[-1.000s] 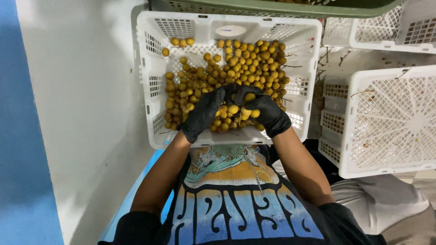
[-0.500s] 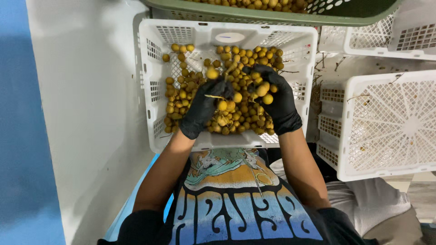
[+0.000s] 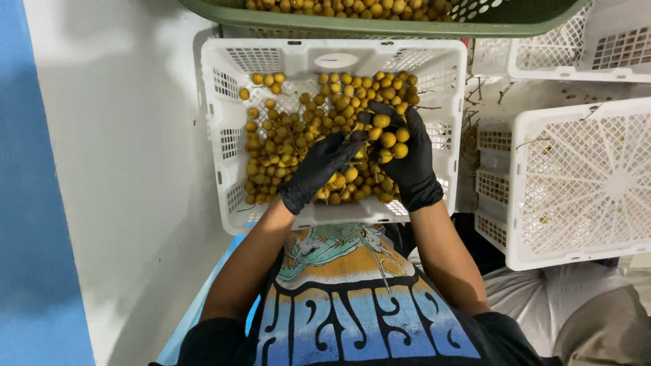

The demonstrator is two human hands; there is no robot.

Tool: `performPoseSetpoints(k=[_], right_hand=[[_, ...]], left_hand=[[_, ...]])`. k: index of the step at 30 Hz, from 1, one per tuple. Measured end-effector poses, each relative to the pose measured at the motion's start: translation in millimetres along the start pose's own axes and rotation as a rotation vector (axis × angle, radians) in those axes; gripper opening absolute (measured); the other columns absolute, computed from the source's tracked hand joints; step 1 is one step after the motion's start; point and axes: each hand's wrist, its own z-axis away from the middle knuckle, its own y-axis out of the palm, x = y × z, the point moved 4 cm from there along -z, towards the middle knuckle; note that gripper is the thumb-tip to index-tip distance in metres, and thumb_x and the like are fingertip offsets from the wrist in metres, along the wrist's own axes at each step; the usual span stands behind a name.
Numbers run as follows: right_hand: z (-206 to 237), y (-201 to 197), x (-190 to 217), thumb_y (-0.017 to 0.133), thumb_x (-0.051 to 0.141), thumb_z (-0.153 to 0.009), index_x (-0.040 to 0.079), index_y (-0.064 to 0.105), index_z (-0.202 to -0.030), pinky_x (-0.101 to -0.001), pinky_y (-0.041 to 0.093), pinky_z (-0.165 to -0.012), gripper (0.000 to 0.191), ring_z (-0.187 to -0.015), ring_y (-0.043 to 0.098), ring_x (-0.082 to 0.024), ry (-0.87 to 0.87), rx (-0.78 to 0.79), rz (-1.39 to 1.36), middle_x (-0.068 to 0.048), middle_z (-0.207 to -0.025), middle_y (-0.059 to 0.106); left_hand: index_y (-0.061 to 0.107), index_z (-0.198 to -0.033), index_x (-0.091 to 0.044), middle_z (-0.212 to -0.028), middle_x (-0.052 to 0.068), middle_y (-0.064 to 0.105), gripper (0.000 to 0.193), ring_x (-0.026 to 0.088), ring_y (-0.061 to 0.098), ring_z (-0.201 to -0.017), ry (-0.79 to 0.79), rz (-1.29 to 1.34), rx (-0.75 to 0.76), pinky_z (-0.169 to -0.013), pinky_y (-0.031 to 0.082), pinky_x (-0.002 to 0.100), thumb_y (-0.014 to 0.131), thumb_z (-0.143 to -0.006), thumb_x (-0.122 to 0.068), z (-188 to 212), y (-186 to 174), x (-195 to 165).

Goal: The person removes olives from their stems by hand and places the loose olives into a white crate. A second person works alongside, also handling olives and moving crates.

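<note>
A cluster of small yellow-brown fruits (image 3: 388,137) is being held in the black-gloved right hand (image 3: 407,159), whose fingers are curled closed around it. The black-gloved left hand (image 3: 320,171) is being kept just beside that grip, its fingertips pinched on a thin stem (image 3: 358,144) at the cluster's edge. Beneath and all around both hands, a heap of loose fruits (image 3: 291,129) is being contained by a white slatted crate (image 3: 217,146). Beyond the grip, a green basket (image 3: 285,20) of similar fruit is being shown; to its right, a white crate (image 3: 576,183).
</note>
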Motion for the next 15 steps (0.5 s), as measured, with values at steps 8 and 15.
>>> performPoseSetpoints(k=[8, 15], right_hand=[[3, 28, 3, 0.053, 0.024, -0.099, -0.003, 0.047, -0.148, -0.0242, 0.058, -0.096, 0.057, -0.13, 0.064, -0.021, -0.035, 0.042, 0.343, -0.016, -0.145, 0.06], [0, 12, -3, 0.051, 0.027, -0.11, 0.003, 0.053, -0.15, -0.024, 0.047, -0.059, 0.047, -0.078, 0.06, -0.011, -0.04, -0.046, 0.142, -0.012, -0.126, 0.069]], left_hand=[[0.071, -0.127, -0.003, -0.116, 0.007, 0.077, 0.031, 0.01, 0.07, -0.099, 0.252, -0.042, -0.111, -0.086, 0.056, 0.026, 0.07, -0.1, -0.017, 10, 1, -17], [0.073, -0.117, 0.001, -0.104, 0.007, 0.072, 0.021, 0.01, 0.065, -0.095, 0.274, 0.134, -0.353, -0.083, 0.053, 0.026, 0.07, -0.104, -0.015, 9, -2, -6]])
